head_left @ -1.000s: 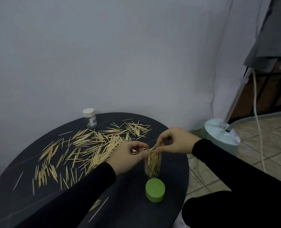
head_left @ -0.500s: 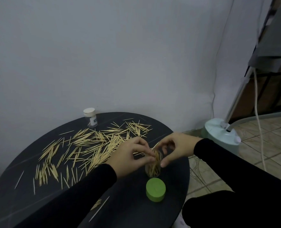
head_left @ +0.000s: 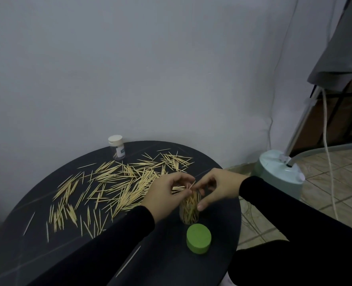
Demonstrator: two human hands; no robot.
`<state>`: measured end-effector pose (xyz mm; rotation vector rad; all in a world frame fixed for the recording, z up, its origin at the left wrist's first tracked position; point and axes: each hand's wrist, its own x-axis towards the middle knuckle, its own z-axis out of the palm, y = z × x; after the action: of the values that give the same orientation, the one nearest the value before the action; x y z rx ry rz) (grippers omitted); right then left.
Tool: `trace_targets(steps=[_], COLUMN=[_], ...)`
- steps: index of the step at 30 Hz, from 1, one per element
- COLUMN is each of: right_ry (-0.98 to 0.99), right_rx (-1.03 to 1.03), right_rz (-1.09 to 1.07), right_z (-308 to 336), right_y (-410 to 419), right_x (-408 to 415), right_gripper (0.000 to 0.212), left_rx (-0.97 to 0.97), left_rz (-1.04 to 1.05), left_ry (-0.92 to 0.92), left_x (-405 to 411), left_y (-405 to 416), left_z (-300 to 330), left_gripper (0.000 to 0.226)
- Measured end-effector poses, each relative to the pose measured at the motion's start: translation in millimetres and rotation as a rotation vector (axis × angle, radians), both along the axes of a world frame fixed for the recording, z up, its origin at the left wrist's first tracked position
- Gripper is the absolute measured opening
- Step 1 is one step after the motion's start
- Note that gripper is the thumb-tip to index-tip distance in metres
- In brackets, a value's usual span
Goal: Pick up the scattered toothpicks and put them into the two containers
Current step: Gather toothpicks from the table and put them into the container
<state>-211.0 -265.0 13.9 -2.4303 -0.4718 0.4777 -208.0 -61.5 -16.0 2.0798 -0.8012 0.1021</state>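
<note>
Toothpicks lie scattered over the dark round counter, most of them in a wide spread to the left of both hands and beyond them, toward the wall. The left hand and the right hand meet just above the mouth of a clear container, which stands upright directly below the fingers and already holds a loose bundle of toothpicks. The left fingers are curled around a few toothpicks lying across the palm. The right fingers pinch narrowly on a single toothpick that tilts up between the two hands, and the right thumb reaches down and touches the container's side. A green lid lies flat on the counter just nearer the person than the container, apart from it. A second container with a white cap stands upright at the far edge of the counter, well beyond the left fingers, near the wall. To the right of the right hand, off the counter, a pale appliance base sits on the tiled floor.
</note>
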Motion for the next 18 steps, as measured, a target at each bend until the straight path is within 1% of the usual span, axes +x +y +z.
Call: trace_targets(steps=[3, 7, 9, 12, 14, 16, 18], right_ry=[-0.004, -0.014, -0.016, -0.013, -0.015, -0.008, 0.005], right_rx=[-0.019, -0.035, -0.049, -0.065, -0.072, -0.067, -0.068], right_rz=[-0.007, -0.017, -0.013, -0.017, -0.023, -0.030, -0.029], right_z=[-1, 0, 1, 1, 1, 1, 0], right_y=[0, 2, 3, 4, 4, 5, 4], right_x=[3, 5, 6, 7, 8, 9, 11], right_gripper=[0.041, 0.047, 0.047, 0.048, 0.048, 0.047, 0.047], left_rx=[0.022, 0.212, 0.267, 0.269, 0.237, 0.269, 0.293], left_rz=[0.011, 0.067, 0.059, 0.044, 0.032, -0.010, -0.055], left_ry=[-0.068, -0.277, -0.365, -0.366, -0.379, -0.420, -0.396], left_x=[2, 6, 10, 12, 12, 11, 12], left_y=[5, 14, 18, 20, 22, 24, 25], left_z=[2, -1, -5, -9, -8, -7, -6], left_gripper=[0.031, 0.021, 0.030, 0.039, 0.039, 0.038, 0.040])
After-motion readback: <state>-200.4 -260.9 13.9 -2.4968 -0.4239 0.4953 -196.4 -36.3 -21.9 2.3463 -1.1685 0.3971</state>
